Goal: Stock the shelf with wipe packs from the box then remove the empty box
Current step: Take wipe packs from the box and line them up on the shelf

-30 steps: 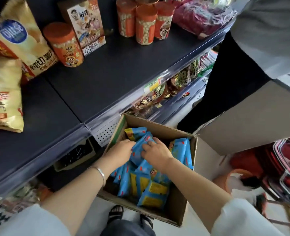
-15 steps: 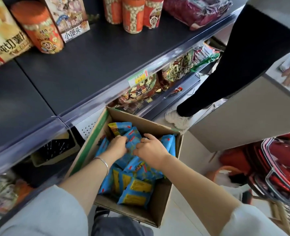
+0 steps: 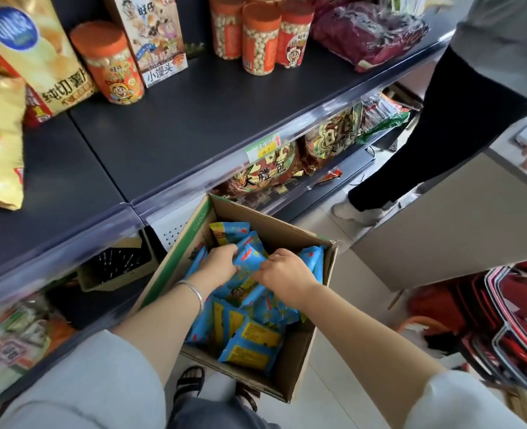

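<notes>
Nearest to me, a black sandal [image 3: 189, 380] shows on the pale floor beside the near corner of the cardboard box [image 3: 299, 360], which sits on the floor in front of the shelving. The box is open-topped and holds a loose heap of blue and yellow wipe packs [image 3: 250, 345], some flat, some on edge.

Both of my arms reach down into it. The left grip [image 3: 220, 267], with a silver bracelet [image 3: 194, 292] on its wrist, has its fingers curled down round the edge of the wipe packs near the middle of the heap. The right grip [image 3: 287, 274] is just beside it, its fingers bent and closed on the same cluster from the other side. I cannot tell how many packs either has hold of.

Beyond the box, a lower tier carries brown snack bags [image 3: 271, 171]. Above it the dark shelf [image 3: 194, 119] is mostly bare at its front, with 4 orange-lidded jars [image 3: 260, 41] further back. At the far right stands another person [image 3: 426, 134], beside stacked red baskets [image 3: 519, 320].
</notes>
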